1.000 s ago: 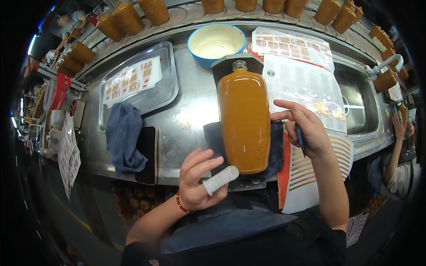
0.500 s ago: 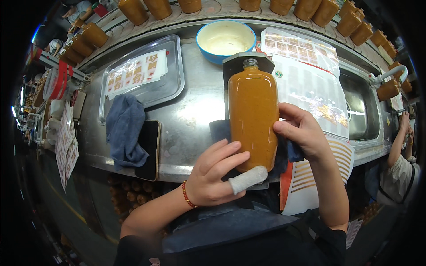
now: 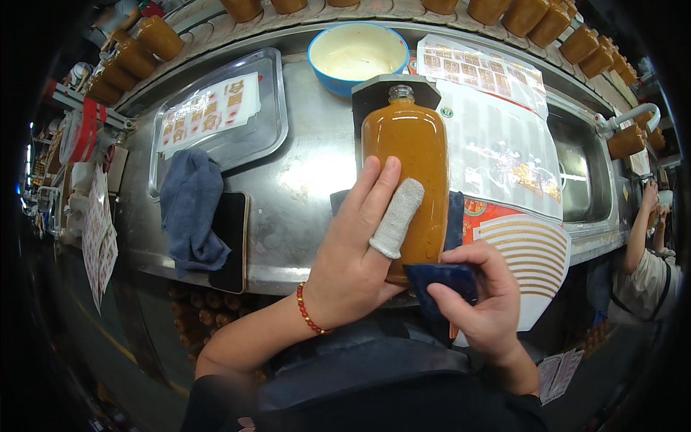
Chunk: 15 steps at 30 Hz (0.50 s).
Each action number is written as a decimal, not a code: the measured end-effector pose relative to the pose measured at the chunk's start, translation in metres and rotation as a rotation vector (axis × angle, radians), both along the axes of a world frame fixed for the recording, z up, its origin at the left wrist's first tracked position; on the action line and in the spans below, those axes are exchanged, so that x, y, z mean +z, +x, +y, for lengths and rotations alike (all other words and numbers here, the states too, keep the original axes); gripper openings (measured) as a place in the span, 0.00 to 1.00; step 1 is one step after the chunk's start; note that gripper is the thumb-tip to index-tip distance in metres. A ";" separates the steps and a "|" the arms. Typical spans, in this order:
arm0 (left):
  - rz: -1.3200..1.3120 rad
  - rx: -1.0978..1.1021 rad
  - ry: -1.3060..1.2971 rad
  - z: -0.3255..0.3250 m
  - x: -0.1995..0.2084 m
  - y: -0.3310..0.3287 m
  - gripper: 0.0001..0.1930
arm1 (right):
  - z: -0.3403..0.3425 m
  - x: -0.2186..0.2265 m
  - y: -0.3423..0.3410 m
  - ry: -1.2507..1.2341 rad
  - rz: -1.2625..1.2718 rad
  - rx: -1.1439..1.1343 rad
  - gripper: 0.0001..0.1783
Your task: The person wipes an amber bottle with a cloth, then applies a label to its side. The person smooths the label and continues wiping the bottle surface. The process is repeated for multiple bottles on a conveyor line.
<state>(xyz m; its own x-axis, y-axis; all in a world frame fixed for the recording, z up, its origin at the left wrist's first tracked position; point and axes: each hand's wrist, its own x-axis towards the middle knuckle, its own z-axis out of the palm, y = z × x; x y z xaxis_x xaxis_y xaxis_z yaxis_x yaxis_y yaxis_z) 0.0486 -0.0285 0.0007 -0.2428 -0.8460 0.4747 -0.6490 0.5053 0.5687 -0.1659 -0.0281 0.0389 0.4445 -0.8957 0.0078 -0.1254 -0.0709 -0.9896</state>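
Observation:
A glossy amber-brown bottle [image 3: 425, 155] lies on its back with its bare glass neck pointing away from me. Under the neck end is a dark grey angular stand [image 3: 367, 97]. My left hand [image 3: 356, 241] rests flat along the bottle's left side and front, fingers stretched out, with a white cloth sleeve [image 3: 400, 216] on one finger. Beside the bottle's base, my right hand [image 3: 486, 295] pinches a flat dark blue scraper [image 3: 450, 279] between thumb and fingers. Its edge is close to the bottle; whether it touches I cannot tell.
A blue-rimmed bowl [image 3: 358, 54] stands beyond the bottle. To the left are a metal tray [image 3: 270, 122] with label sheets, a blue cloth [image 3: 191, 209] and a phone [image 3: 232, 245]. Label sheets [image 3: 497, 151] and a sink [image 3: 586, 191] lie right. More bottles [image 3: 551, 25] line the back.
My left hand has moved up from the bottle's base onto its front. The right hand has left the bottle's side, moved toward me and now holds the scraper.

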 end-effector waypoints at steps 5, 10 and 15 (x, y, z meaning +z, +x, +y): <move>0.050 0.004 0.015 0.003 -0.001 0.002 0.52 | -0.003 -0.018 -0.023 0.303 0.000 -0.356 0.15; 0.081 0.019 0.002 0.002 0.001 0.000 0.49 | 0.002 0.004 -0.012 -0.592 0.355 -0.170 0.18; 0.103 -0.004 0.024 0.002 -0.003 0.004 0.51 | 0.012 0.005 -0.016 -1.027 0.668 0.064 0.19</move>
